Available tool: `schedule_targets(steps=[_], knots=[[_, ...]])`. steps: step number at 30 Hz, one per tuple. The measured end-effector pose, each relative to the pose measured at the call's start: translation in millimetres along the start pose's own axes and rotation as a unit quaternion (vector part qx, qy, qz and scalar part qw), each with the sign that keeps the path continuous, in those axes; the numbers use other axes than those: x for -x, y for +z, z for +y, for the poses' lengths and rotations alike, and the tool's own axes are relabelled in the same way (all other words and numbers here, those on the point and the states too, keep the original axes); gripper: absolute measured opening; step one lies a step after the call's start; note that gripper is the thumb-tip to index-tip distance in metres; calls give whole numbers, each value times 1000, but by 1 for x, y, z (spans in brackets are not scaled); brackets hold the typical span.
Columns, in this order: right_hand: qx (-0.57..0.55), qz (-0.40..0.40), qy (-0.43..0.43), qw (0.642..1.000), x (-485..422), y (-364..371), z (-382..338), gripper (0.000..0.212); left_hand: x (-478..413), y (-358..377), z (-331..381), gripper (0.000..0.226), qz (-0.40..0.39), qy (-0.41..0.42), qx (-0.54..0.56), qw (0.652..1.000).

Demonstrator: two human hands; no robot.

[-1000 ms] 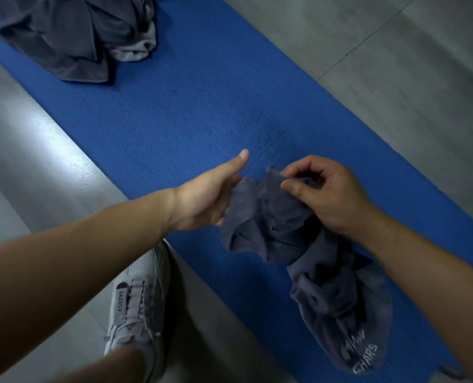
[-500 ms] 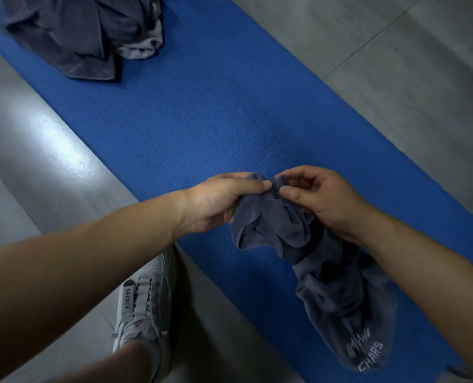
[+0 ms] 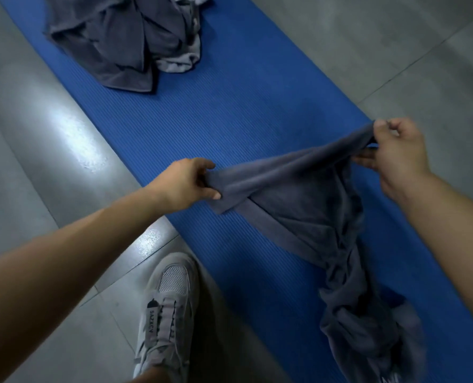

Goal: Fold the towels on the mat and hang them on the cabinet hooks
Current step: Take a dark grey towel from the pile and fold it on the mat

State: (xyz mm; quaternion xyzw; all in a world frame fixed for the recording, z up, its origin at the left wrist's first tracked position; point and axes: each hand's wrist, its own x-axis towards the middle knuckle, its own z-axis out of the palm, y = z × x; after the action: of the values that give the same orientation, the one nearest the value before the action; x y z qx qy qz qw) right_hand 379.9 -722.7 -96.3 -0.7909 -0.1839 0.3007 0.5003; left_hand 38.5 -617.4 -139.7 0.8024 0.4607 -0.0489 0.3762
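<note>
One grey towel point(image 3: 307, 200), top edge taut between left grip point(image 3: 184, 183) and right grip point(image 3: 401, 153), both clenched on it, rest crumpled

Bare forearms; grey-white laced mesh sneaker point(image 3: 165, 308)

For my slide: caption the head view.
Left hand and right hand hold a grey towel taut over the blue mat.

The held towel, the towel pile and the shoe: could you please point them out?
held towel point(image 3: 298, 186), head view, its stretched upper span.
towel pile point(image 3: 113, 42), head view, the dark top cloth.
shoe point(image 3: 174, 280), head view, the mesh toe.
</note>
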Motion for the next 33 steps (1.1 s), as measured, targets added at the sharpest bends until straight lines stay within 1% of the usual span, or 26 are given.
schedule_targets(steps=[2,3,4,5,6,7,8,9,10,11,13,14,16,17,18,19,20,21,22,23,24,26,28,29,31,33], knots=[[7,-1,-11,1000,-16,12,-2,17,-3,6,-12,36,12,-26,-49,998],[13,-1,-19,1000,-22,19,-4,18,-3,9,-16,28,16,-40,-66,997],[21,-2,-26,999,-28,25,-6,19,-4,11,-23,21,16,-51,-76,996],[31,-2,-32,999,-34,31,-8,20,-5,13,-29,20,18,-59,-71,996],[44,-2,-39,998,-40,37,-10,22,-7,14,-37,23,18,-70,-37,997],[58,-3,-43,997,-46,42,-13,24,-9,15,-47,26,21,-89,47,995],[73,-6,-43,996,-53,47,-14,24,-8,14,-54,30,21,-118,174,977],[81,-12,-39,996,-59,53,-14,25,-9,13,-60,31,27,-139,313,939],[90,-20,-36,995,-65,58,-13,24,-10,11,-65,29,45,-149,418,895],[102,-27,-39,994,-71,65,-12,24,-12,10,-70,28,71,-152,480,861],[139,-38,-53,988,-81,82,-10,24,-17,7,-75,32,115,-170,524,827],[148,-40,-58,987,-86,90,-10,23,-20,5,-77,33,119,-183,538,814],[147,-44,-52,987,-97,105,-11,21,-25,-2,-81,31,86,-197,580,786],[154,-46,-50,986,-105,112,-11,19,-26,-6,-83,29,53,-197,587,783],[171,-49,-55,983,-113,117,-10,17,-26,-10,-85,28,13,-196,571,797],[192,-51,-64,978,-122,121,-8,14,-27,-12,-88,30,-20,-194,531,825],[223,-53,-81,970,-131,125,-6,11,-28,-14,-89,31,-34,-191,473,859],[259,-55,-104,959,-140,128,-3,11,-29,-16,-88,31,-19,-192,421,886],[288,-57,-123,948,-147,131,-2,15,-32,-17,-88,30,24,-200,393,897],[307,-54,-142,939,-154,134,-3,20,-36,-19,-89,28,77,-213,389,893],[317,-43,-150,935,-158,138,-6,23,-42,-23,-90,28,127,-221,400,880],[314,-21,-159,936,-170,151,-14,24,-57,-29,-93,31,200,-227,413,859],[289,-6,-164,943,-183,172,-25,26,-73,-33,-97,34,248,-237,369,864],[272,-13,-159,949,-191,183,-27,30,-78,-34,-99,37,267,-243,332,871],[242,-55,-143,958,-202,203,-30,40,-86,-37,-105,39,299,-262,279,874],[254,-101,-136,952,-202,211,-29,51,-92,-41,-112,37,309,-279,252,873]])
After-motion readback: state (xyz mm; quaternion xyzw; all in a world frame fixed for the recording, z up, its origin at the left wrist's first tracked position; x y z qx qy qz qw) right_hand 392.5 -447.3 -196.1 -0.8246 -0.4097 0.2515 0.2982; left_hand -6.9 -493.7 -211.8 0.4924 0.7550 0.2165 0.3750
